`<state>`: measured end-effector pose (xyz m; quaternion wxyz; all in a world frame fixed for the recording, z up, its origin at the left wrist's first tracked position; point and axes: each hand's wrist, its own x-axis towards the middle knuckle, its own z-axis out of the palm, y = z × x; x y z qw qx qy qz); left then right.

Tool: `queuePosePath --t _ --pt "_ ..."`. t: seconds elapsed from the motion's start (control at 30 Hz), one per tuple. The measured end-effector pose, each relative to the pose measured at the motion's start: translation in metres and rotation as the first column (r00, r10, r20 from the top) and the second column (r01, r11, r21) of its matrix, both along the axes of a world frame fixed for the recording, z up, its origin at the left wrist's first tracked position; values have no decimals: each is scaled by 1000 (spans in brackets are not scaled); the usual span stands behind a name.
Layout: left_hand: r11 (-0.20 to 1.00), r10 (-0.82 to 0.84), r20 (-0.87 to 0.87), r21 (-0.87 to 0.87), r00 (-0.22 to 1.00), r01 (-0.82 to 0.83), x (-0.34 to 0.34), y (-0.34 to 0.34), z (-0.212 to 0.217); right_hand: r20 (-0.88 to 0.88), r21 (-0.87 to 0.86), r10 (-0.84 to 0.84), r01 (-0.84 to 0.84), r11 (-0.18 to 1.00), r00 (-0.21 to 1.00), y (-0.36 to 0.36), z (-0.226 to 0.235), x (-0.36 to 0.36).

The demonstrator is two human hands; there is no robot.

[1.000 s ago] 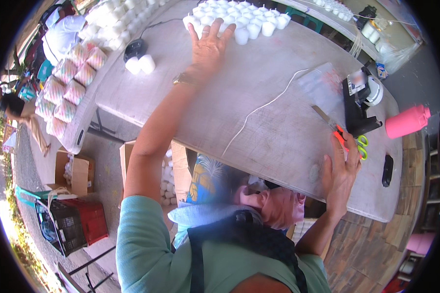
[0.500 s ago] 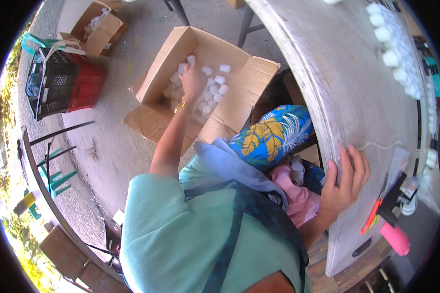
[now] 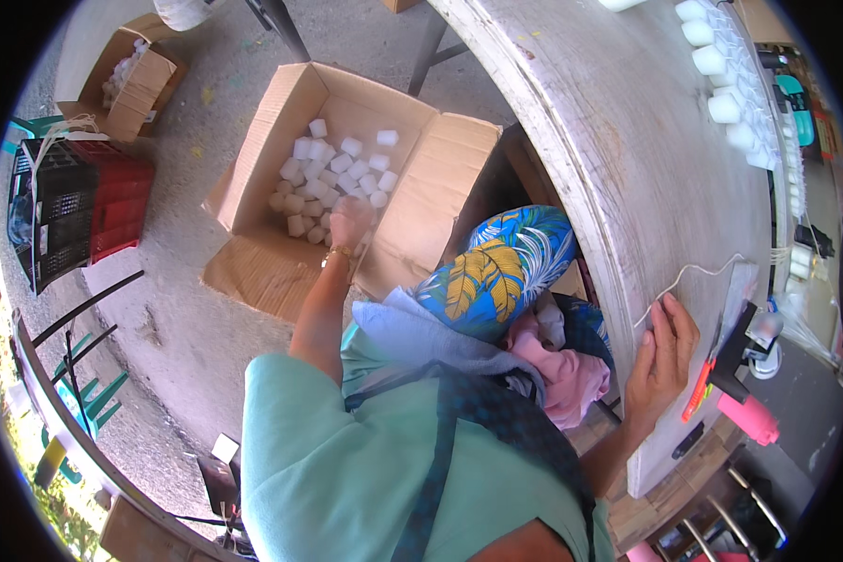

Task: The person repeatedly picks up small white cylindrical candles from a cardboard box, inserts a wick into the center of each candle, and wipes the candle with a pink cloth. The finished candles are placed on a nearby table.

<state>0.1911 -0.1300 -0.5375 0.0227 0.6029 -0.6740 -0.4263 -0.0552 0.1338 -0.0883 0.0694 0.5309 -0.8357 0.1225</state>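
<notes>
My left hand point(image 3: 349, 223), with a gold-coloured band at its wrist, is down inside an open cardboard box point(image 3: 426, 192). It is at the near side of a heap of small white cylinders point(image 3: 332, 178); its fingers are blurred and partly hidden, so a hold does not show. Flat on the edge of a worn pale table point(image 3: 595, 140) lies my right hand point(image 3: 663, 365), fingers stretched and thumb apart. A thin white string point(image 3: 698, 270) runs across the tabletop to its fingertips.
Rows of white cylinders point(image 3: 721, 89) line the table's far side. Near my right hand lie an orange-handled cutter point(image 3: 698, 391), a black tool point(image 3: 732, 361) and a pink object point(image 3: 749, 419). Left stand a red-and-black crate point(image 3: 112, 201) and a smaller carton point(image 3: 140, 94). Cloths point(image 3: 562, 365) lie by my lap.
My left hand has drawn back from the middle of the heap toward the box's near side. The right hand stays on the table edge; more string shows beside it. The whole view has shifted.
</notes>
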Motion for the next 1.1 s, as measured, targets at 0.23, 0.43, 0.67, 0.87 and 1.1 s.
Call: queuePosePath --t 0.23,0.43,0.67,0.87,1.1 --pt "805 465 -849 524 251 280 -41 -3 229 -109 -131 66 -80 988 992 20 -20 20" --pt "829 14 -1000 24 21 559 -85 41 353 -90 -277 127 -147 950 988 -3 -15 10" --pt "720 -211 -974 -210 -80 661 -108 70 403 -122 -283 67 -100 954 990 3 -10 11" --pt "632 224 -974 155 12 759 -116 94 417 -99 -345 40 -72 936 994 20 -27 11" --pt "238 653 -719 494 239 837 -116 106 424 160 -608 33 72 791 987 23 -14 25"
